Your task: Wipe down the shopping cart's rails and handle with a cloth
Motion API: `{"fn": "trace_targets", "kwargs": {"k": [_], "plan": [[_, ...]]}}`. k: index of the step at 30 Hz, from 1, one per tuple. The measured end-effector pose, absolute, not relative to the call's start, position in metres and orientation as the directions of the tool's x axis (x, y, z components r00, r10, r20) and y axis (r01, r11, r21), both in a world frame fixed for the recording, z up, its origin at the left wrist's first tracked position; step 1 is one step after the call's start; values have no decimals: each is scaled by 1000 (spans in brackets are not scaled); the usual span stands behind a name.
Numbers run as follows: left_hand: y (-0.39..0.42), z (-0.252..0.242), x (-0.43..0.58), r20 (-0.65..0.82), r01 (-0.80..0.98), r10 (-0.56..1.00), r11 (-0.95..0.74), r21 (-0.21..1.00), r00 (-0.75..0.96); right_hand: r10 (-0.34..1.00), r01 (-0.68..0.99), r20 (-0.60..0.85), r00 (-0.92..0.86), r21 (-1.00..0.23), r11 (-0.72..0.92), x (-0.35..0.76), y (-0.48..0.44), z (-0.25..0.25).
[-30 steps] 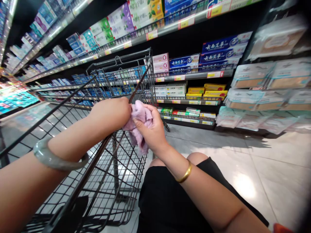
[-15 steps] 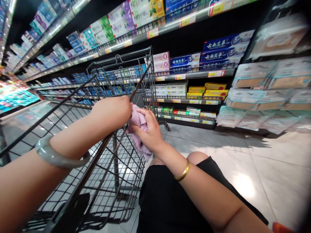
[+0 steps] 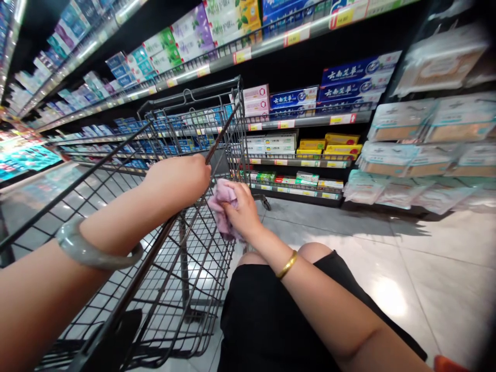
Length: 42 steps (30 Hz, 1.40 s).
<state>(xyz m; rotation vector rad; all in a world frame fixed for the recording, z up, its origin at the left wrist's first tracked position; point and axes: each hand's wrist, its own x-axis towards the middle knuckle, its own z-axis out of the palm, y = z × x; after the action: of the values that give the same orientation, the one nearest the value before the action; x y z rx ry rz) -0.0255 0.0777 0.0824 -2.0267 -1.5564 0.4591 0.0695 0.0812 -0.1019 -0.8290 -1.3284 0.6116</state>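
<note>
A dark wire shopping cart (image 3: 186, 289) stands in front of me. My left hand (image 3: 182, 178) is closed around its top side rail, with a grey-green bangle on that wrist. Most of those fingers are turned away from view. My right hand (image 3: 243, 212) grips a crumpled pale purple cloth (image 3: 222, 206) against the outer side of the cart's wire mesh, just below and right of my left hand. A gold bracelet circles the right wrist.
Long store shelves (image 3: 232, 59) with boxed goods run along the far side. Bagged packs (image 3: 406, 155) hang at the right. Grey tiles cover the floor (image 3: 349, 248). My knees, under black clothing (image 3: 267, 315), are close beside the cart.
My right hand has moved slightly down with the cloth, away from my left hand, and the cloth is bunched differently. My left hand stays on the rail.
</note>
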Motion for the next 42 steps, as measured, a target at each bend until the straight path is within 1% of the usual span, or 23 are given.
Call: {"fn": "trace_targets", "kwargs": {"k": [2,3,4,5,7,8,9,10,11,13,14,15,17,19,21,25,27,28,31,33,38,40,42], "plan": [[79,82,-26,80,800,967,-152,-581,242,865,54,443,236,-895,444,68,86,-109],[79,82,-27,71,791,965,-162,-589,251,868,45,425,256,-902,429,67,86,-108],[79,82,-27,54,771,960,-185,-609,274,851,44,459,256,-885,464,66,83,-104],[78,83,-27,29,742,953,-216,-634,303,812,51,530,245,-844,535,66,79,-98],[76,85,-27,-28,695,936,-281,-661,352,700,71,677,229,-729,681,66,70,-82],[75,85,-26,-37,696,933,-294,-655,359,656,85,714,244,-690,719,67,66,-76],[75,85,-26,-28,712,935,-288,-640,353,632,101,724,277,-676,730,67,65,-74],[76,85,-26,-3,739,942,-265,-619,335,629,117,707,323,-689,715,68,66,-76],[77,84,-26,27,768,949,-237,-595,314,644,128,669,373,-724,678,68,69,-82],[80,82,-26,82,815,960,-179,-551,267,714,131,551,432,-822,554,66,79,-104],[81,81,-27,95,828,963,-164,-536,253,767,132,488,417,-867,480,64,85,-117],[83,81,-27,103,838,964,-157,-523,244,831,143,424,361,-905,400,61,91,-129],[84,80,-28,104,843,964,-158,-514,244,908,164,311,282,-948,273,57,97,-144],[85,79,-29,100,839,963,-165,-519,251,938,176,262,226,-958,225,55,95,-144],[84,80,-29,95,834,962,-169,-525,255,938,181,296,180,-947,264,56,88,-131],[84,79,-29,93,830,964,-164,-534,250,885,235,459,77,-871,431,59,72,-103],[84,79,-29,97,837,966,-156,-524,240,867,238,497,44,-848,474,60,70,-103],[84,79,-29,101,843,967,-149,-517,233,869,217,492,43,-854,473,60,70,-106],[84,80,-28,107,856,972,-132,-500,212,904,102,418,84,-906,410,61,77,-124],[82,81,-27,98,849,969,-149,-508,228,914,46,390,116,-921,387,59,82,-133],[73,86,-24,60,820,954,-220,-529,295,913,-15,325,245,-941,339,51,83,-130],[69,88,-23,51,806,941,-259,-532,336,884,20,387,264,-918,396,50,79,-122],[66,90,-23,53,794,926,-291,-534,375,825,100,517,226,-855,509,53,76,-115]]}}
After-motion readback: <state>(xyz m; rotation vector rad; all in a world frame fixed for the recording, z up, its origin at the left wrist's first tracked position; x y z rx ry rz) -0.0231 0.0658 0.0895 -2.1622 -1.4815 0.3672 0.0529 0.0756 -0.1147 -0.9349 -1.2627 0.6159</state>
